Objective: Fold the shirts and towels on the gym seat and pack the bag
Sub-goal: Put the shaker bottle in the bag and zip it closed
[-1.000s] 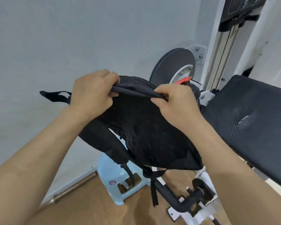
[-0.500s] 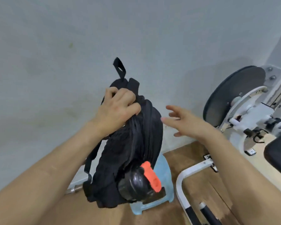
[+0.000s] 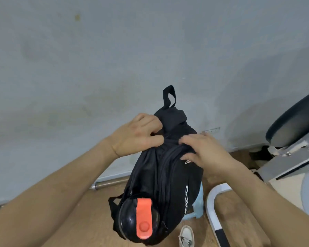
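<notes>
Black fabric backpack (image 3: 168,175) up in front of the grey wall (image 3: 96,68), over a light blue plastic stool (image 3: 198,202), with a white metal frame tube (image 3: 212,198) just to the right. Black bottle with orange flip lid (image 3: 141,216) poking out of its side pocket. Left hand (image 3: 137,138) bunching the top fabric in a tight grip. Right hand (image 3: 205,152) clasping the front pocket, fingers curled over, thumb under.

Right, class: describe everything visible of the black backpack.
The black backpack is soft fabric with white lettering, front zips and a carry loop standing on top. It is upright, bunched near the top where the left hand and right hand grip it. A dark bottle with an orange cap sits in its side pocket.
</notes>
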